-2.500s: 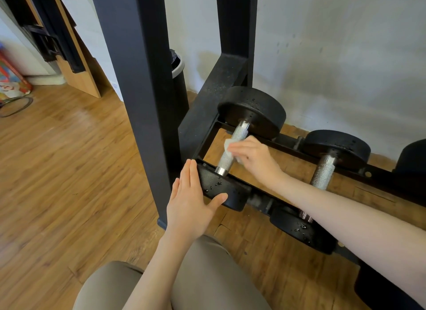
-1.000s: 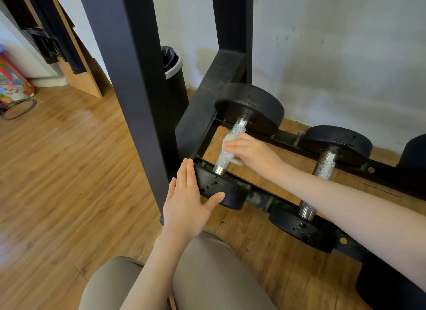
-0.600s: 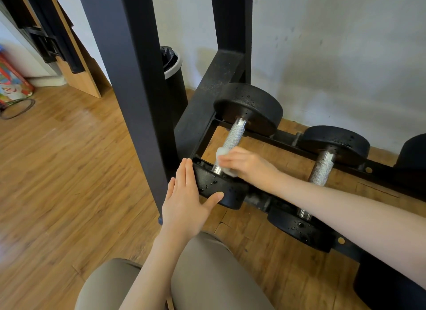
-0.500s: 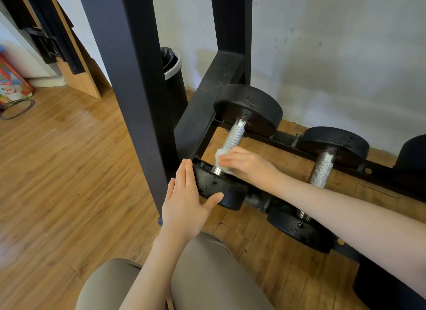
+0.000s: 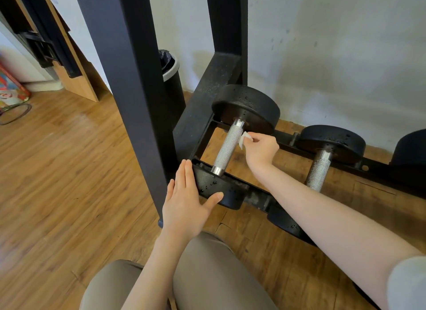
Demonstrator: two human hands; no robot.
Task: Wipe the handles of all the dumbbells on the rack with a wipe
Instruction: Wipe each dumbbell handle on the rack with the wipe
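Observation:
A black dumbbell with a knurled silver handle (image 5: 228, 146) lies across the bottom rails of the black rack (image 5: 191, 125). My right hand (image 5: 260, 148) pinches a small white wipe (image 5: 244, 139) against the right side of that handle, near its far end. My left hand (image 5: 186, 199) lies flat with straight fingers on the dumbbell's near weight head (image 5: 219, 189). A second dumbbell with a silver handle (image 5: 319, 169) sits to the right, partly hidden by my right forearm.
A thick black rack post (image 5: 129, 79) stands just left of my left hand. A black bin with a grey rim (image 5: 173, 79) stands behind it by the white wall. Another dark weight (image 5: 410, 148) shows at the right edge. Wooden floor lies all around.
My right hand slid the wipe from the near end of the handle up to its far end and off to the handle's right side. The left hand stayed on the weight head.

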